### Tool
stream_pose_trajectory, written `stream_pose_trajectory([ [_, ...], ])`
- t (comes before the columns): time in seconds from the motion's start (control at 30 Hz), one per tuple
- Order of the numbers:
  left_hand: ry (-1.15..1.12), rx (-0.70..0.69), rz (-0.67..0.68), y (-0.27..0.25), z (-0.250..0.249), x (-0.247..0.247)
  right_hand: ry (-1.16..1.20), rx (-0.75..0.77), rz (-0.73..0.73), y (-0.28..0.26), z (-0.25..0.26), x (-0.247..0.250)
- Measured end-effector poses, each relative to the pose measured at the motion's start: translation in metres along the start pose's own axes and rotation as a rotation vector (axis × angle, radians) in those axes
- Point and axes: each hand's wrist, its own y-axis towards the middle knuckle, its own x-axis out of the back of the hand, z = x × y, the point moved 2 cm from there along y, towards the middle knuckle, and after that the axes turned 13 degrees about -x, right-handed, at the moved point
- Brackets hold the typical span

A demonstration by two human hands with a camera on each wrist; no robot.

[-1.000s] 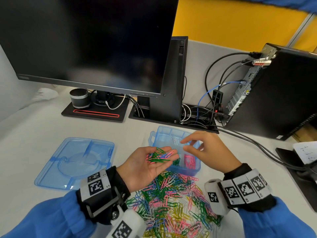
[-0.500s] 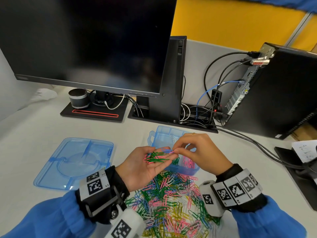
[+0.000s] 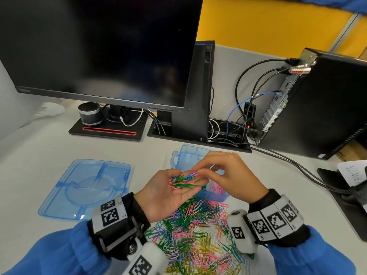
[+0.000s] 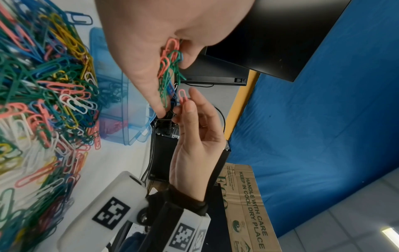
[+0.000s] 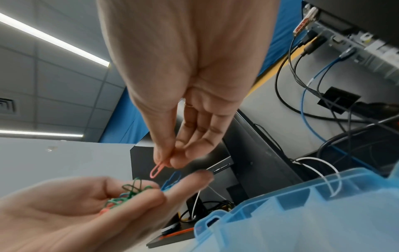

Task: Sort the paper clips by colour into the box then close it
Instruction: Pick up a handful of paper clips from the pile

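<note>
Pink wire, that's what I've got pinched right now: one small pink paper clip (image 4: 182, 95) between my right hand's (image 3: 228, 175) thumb and forefinger, just above the handful in my other palm. My left hand (image 3: 168, 193) is cupped palm-up, fingers loosely curled around a mixed bunch of green and pink clips (image 3: 181, 182), hovering over the near edge of the translucent blue plastic compartment box (image 3: 184, 155). The two hands are nearly touching.

The pinched clip hangs with its long axis pointing out from my fingertips toward the left palm. The box sits right under and just beyond both hands, and its pink compartment (image 3: 216, 188) is on the near side, under my right wrist. So the right hand is nearer, probably a short drop down and back.

The big multicoloured heap of clips (image 3: 198, 235) lies just nearer me than the box, and the flat blue lid (image 3: 85, 187) is well off to the box's left, so closing is still far off.
</note>
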Motion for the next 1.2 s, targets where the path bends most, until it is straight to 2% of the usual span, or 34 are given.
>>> stream_pose_trajectory([
  [0.13,-0.049,0.003,-0.006,0.000,-0.003,0.000,-0.171,-0.066,-0.197,0.004,-0.019,0.022],
  [0.27,-0.025,0.004,-0.002,0.000,-0.002,0.001,-0.324,-0.189,-0.067,0.000,-0.033,0.021],
  [0.37,-0.019,-0.013,0.021,0.000,-0.001,0.000,-0.189,-0.087,-0.094,-0.001,-0.014,0.017],
  [0.47,0.024,-0.037,0.061,-0.003,0.000,-0.004,-0.056,0.036,-0.029,-0.004,0.013,0.003],
  [0.53,0.032,-0.045,0.080,-0.006,0.000,-0.006,-0.007,0.073,0.000,-0.007,0.024,-0.007],
  [0.6,0.033,-0.049,0.076,-0.006,-0.001,-0.007,0.021,0.085,-0.039,-0.009,0.028,-0.012],
  [0.73,0.010,-0.052,0.088,-0.006,-0.002,-0.007,-0.006,0.098,-0.103,-0.010,0.032,-0.014],
  [0.9,-0.112,-0.028,0.068,-0.010,-0.001,-0.010,-0.165,0.150,0.021,-0.011,0.030,-0.031],
  [1.03,-0.197,-0.040,0.052,-0.013,0.001,-0.013,-0.289,0.209,-0.053,-0.010,0.029,-0.038],
  [1.2,-0.135,-0.037,0.047,-0.012,0.005,-0.010,-0.361,0.213,-0.068,-0.013,0.034,-0.041],
])
